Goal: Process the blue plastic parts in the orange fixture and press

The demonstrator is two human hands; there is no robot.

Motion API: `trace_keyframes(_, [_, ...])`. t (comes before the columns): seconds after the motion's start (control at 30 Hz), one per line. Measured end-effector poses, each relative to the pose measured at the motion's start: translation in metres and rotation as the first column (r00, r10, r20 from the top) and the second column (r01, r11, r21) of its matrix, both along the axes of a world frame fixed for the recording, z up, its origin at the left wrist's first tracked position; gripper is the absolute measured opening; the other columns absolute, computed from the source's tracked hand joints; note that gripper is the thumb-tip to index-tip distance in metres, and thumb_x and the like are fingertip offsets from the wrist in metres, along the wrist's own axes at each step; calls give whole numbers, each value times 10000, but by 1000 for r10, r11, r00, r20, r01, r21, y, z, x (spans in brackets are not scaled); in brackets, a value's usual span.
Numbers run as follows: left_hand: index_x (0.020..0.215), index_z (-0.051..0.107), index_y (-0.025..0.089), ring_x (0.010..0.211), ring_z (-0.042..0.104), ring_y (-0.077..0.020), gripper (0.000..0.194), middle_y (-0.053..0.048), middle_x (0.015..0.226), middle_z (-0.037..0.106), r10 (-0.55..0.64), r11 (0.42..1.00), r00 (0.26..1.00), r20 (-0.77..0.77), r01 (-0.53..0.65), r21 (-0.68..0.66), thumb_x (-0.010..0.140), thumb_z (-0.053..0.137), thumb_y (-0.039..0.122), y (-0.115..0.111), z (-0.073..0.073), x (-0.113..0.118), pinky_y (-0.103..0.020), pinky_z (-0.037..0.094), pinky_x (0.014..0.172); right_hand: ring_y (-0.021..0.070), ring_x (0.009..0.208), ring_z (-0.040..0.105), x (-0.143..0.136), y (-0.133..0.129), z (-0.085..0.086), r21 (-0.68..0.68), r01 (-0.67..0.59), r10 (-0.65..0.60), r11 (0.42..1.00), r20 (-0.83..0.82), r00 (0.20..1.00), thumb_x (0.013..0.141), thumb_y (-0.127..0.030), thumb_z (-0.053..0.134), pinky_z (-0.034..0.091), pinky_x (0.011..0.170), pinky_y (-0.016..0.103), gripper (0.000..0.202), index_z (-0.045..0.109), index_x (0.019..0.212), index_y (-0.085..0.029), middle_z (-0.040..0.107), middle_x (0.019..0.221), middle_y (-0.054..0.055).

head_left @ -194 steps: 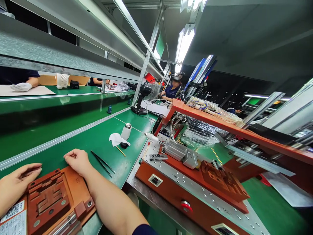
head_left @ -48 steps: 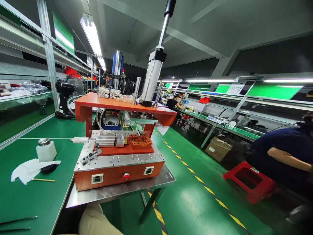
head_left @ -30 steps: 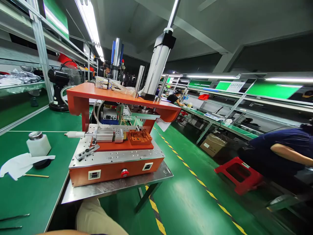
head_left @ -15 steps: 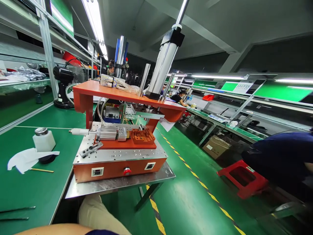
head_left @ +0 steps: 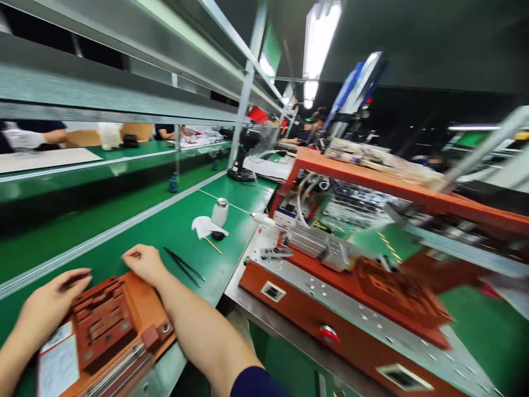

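Note:
At the lower left, an orange-brown fixture block point(head_left: 103, 322) with slots and recesses sits on the green bench, a metal slide at its near end and a white label on its left side. My left hand point(head_left: 58, 298) is at the fixture's far left corner, fingers curled in with the tips close together. Beyond the far edge of the fixture, my right hand point(head_left: 144, 264) has its fingers pinched together, with the wrist over the fixture's right side. Whatever either hand may hold is too small or hidden. Black tweezers point(head_left: 184, 266) lie just right of my right hand.
On the bench point(head_left: 165, 220) stand a white bottle point(head_left: 220, 214) and a white paper point(head_left: 204, 226) beside a thin stick. An orange press machine point(head_left: 297, 309) with a red button stands on the right. A black fan point(head_left: 243, 154) is farther back. Co-workers' arms show across the shelf.
The view has swung left and down from the press machine to the bench. Both my hands and the orange-brown fixture block have come into view at the lower left.

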State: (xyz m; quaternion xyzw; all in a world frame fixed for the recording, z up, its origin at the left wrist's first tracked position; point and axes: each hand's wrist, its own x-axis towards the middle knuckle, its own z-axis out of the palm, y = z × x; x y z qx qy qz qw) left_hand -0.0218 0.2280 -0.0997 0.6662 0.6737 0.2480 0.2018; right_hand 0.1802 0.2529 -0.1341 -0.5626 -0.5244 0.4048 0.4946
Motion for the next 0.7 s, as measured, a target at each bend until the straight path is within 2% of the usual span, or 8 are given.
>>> trace_keyframes(0.1, [1018, 741, 266, 922, 735, -214, 264, 72, 943, 803, 10, 998, 982, 189, 4, -70, 816, 650, 410, 5, -4, -4, -246, 527, 810, 156, 733, 667, 5, 1, -4, 20, -24, 25, 1000, -21, 999, 789, -144, 644, 536, 758, 242, 127, 751, 791, -212, 706, 725, -26])
trace_keyframes(0.23, [1021, 744, 207, 954, 739, -267, 401, -42, 1011, 804, -46, 999, 957, 286, 48, -1, 743, 655, 481, 6, -11, -3, -301, 544, 854, 144, 689, 624, 4, -1, -8, 32, -39, 41, 999, -51, 998, 782, -144, 626, 515, 686, 225, 145, 753, 831, -196, 671, 696, -27])
trace_keyframes(0.43, [1008, 738, 213, 988, 735, -312, 526, -96, 1064, 792, -62, 998, 943, 328, 60, 16, 675, 621, 603, 7, -19, -6, -369, 555, 885, 121, 621, 545, 6, -2, -10, 42, -66, 70, 997, -104, 992, 778, -122, 621, 449, 611, 216, 140, 735, 823, -189, 596, 642, -43])
trace_keyframes(0.7, [1005, 728, 219, 993, 730, -304, 544, -90, 1057, 786, -71, 997, 943, 324, 71, 11, 670, 597, 628, 9, -21, -4, -381, 538, 936, 120, 611, 530, 6, 1, -15, 53, -78, 85, 996, -151, 985, 778, -125, 628, 420, 603, 228, 113, 719, 804, -186, 591, 639, -43])
